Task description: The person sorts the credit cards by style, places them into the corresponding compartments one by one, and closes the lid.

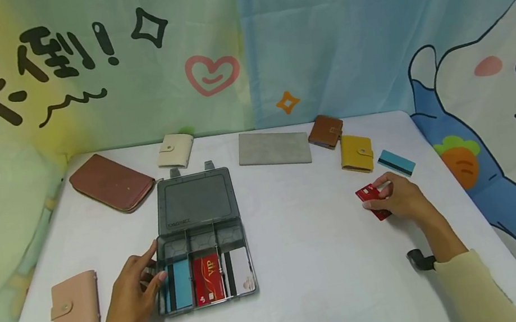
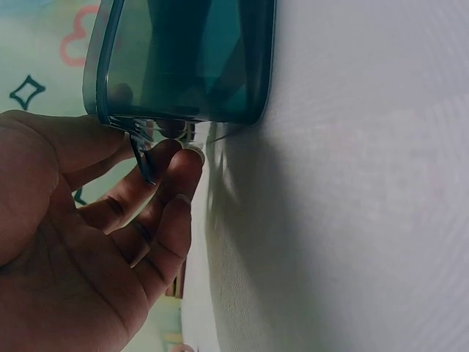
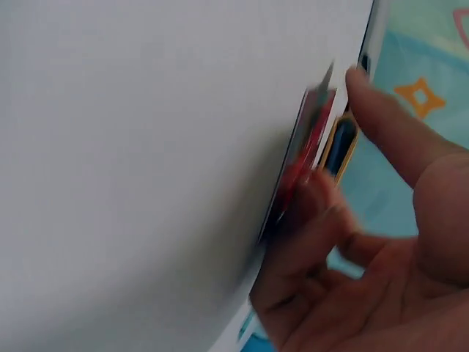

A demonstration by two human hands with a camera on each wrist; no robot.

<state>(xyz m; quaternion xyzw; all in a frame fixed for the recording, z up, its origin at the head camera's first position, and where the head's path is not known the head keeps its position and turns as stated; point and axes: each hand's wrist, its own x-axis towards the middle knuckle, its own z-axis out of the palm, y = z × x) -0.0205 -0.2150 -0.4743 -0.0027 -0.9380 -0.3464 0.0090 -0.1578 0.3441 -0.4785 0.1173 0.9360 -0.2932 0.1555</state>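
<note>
A grey translucent card box (image 1: pixel 196 200) lies with its lid folded back. Blue (image 1: pixel 183 284), red "VIP" (image 1: pixel 208 279) and white (image 1: pixel 241 271) cards occupy its compartments. Along its left edge, my left hand (image 1: pixel 132 296) touches the rim with index finger and thumb spread apart. The left wrist view has those fingertips at the box's side (image 2: pixel 183 66), by a small latch. Far to the right, my right hand (image 1: pixel 399 197) pinches a red card (image 1: pixel 368 194) low over the table. Motion blurs the fingers around the red card (image 3: pixel 304 158) in the right wrist view.
Right of centre lie a blue card (image 1: pixel 396 161), a yellow wallet (image 1: pixel 356 153) and a brown wallet (image 1: pixel 326 131). A grey flat pouch (image 1: pixel 273 148), cream wallet (image 1: pixel 175 150) and long brown wallet (image 1: pixel 110 182) line the back. At left sits a pink wallet (image 1: pixel 74 307).
</note>
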